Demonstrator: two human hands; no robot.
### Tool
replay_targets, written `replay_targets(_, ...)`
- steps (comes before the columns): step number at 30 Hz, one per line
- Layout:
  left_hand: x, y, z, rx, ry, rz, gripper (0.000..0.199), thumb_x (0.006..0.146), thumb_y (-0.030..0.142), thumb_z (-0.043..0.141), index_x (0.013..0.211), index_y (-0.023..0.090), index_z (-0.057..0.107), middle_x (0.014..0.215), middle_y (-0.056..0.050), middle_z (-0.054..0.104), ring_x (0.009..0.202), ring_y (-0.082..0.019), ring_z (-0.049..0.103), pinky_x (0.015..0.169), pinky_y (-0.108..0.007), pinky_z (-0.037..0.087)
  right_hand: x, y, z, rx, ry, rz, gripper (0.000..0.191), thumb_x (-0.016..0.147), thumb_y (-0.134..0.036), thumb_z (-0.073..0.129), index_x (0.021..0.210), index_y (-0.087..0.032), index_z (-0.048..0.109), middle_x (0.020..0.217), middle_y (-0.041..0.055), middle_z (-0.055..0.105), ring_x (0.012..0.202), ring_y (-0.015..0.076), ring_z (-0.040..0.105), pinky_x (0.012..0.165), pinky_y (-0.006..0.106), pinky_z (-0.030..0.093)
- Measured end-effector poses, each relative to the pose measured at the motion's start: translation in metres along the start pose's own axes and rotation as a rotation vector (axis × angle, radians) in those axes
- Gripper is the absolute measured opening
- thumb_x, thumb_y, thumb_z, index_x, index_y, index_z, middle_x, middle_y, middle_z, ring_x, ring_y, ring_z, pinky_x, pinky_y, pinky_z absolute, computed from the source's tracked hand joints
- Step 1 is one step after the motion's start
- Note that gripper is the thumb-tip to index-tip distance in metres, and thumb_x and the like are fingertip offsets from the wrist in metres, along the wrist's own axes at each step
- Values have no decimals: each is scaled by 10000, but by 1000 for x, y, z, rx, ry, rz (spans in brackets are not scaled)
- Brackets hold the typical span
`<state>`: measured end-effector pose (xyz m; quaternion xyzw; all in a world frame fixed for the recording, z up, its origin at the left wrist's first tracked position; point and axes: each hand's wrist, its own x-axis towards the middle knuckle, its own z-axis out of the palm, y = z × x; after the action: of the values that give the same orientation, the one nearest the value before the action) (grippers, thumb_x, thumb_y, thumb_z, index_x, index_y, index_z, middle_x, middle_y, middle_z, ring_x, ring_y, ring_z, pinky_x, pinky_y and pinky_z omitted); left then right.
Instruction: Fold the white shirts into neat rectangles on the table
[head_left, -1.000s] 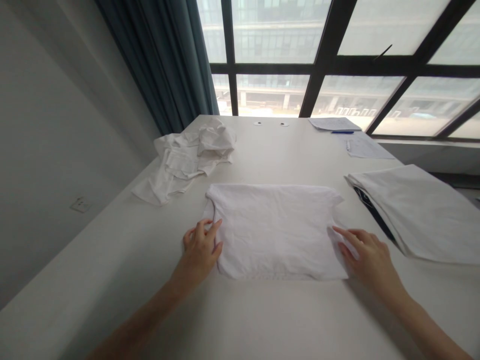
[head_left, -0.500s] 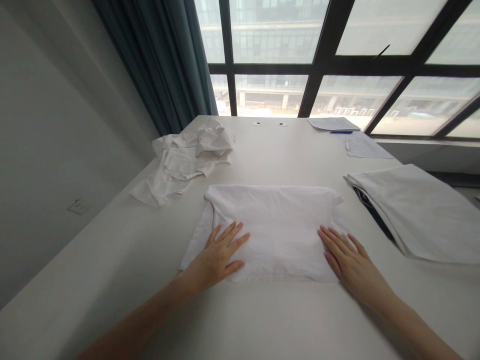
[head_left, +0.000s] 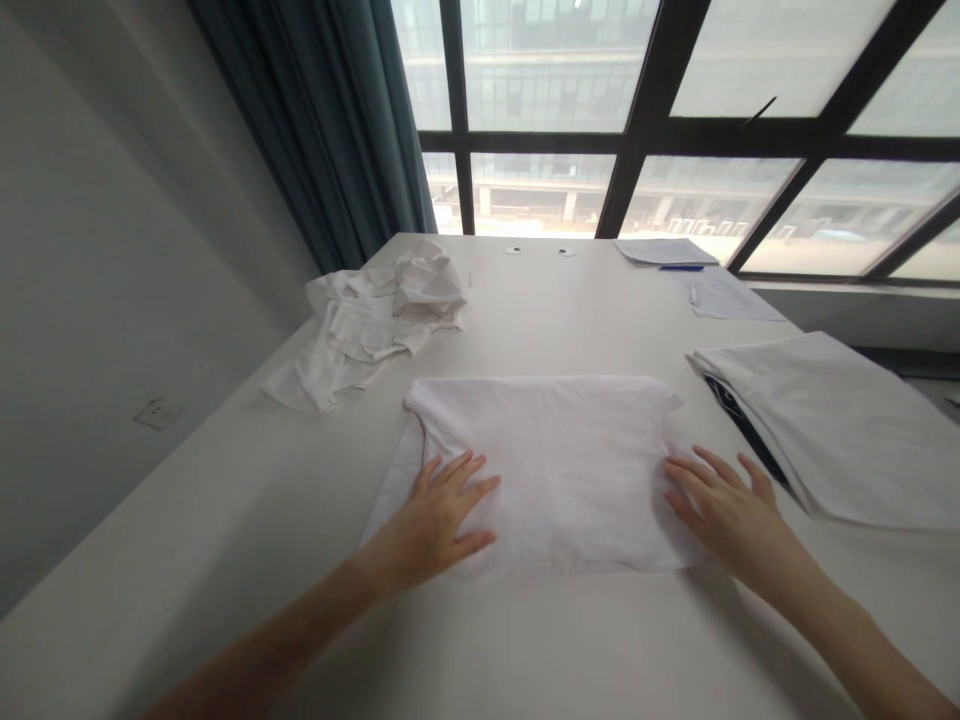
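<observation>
A folded white garment (head_left: 555,470), perhaps a shirt, lies on the white table (head_left: 525,650) in front of me. My left hand (head_left: 435,515) rests flat on its left part, fingers spread. On the other side, my right hand (head_left: 724,505) is over the garment's right edge, its fingers apart and the fingertips at the cloth. Whether the right palm touches the cloth cannot be made out. Neither hand grips anything. A layer of the garment sticks out at a slant on the left, partly under my left wrist.
A crumpled white cloth (head_left: 375,310) lies at the back left. Folded white fabric (head_left: 862,440) with a dark item beneath it sits on the right. Papers (head_left: 731,297) and a blue pen (head_left: 681,267) are at the far right. Windows and a dark curtain (head_left: 322,130) stand behind.
My right hand has shifted right and lifted a little, from flat on the garment to its right edge. My left hand stays nearly where it was.
</observation>
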<state>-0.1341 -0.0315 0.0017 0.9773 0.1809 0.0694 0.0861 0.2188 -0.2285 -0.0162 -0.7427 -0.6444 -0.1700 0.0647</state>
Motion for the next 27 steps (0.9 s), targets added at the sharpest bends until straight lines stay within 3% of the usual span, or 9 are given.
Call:
replay_targets(4,42,-11,-11,11,59,17,387,966,239,434,1341,175,498,1344,-108,583,1339,-217,439,1157,-478,211,52,-27,-12,85,-4,-86,346,938,-282,401,1187,-206,630,1239,102,659,1244,303,516,1092,579,211)
replay_targets(8,87,-24,-3,55,64,-8,408,954,229,438,1350,141,487,1410,-129,521,1356,-217,417,1122,-411,291,101,-61,-6,197,-69,-202,392,947,-238,389,1298,-218,564,1360,92,576,1337,270,423,1127,534,192)
replay_targets(11,106,-30,10,71,73,-50,464,955,301,458,1387,133,445,1489,-150,419,1394,-229,358,1116,-412,302,120,-72,11,242,-120,-206,430,957,-238,366,1358,-197,516,1431,94,509,1372,266,375,1136,521,202)
replay_targets(19,106,-39,22,64,-12,-161,565,972,472,405,1482,242,327,1582,-123,235,1466,-274,186,1147,-544,190,116,-47,45,310,-249,-93,536,991,-483,287,1489,-294,346,1564,60,303,1443,280,233,1120,577,236)
replay_targets(27,100,-64,19,63,-16,-307,598,968,550,339,1490,259,315,1585,-135,222,1466,-304,171,1128,-593,159,116,-17,58,249,-255,71,584,978,-547,245,1502,-301,321,1564,74,300,1428,318,262,1092,619,250)
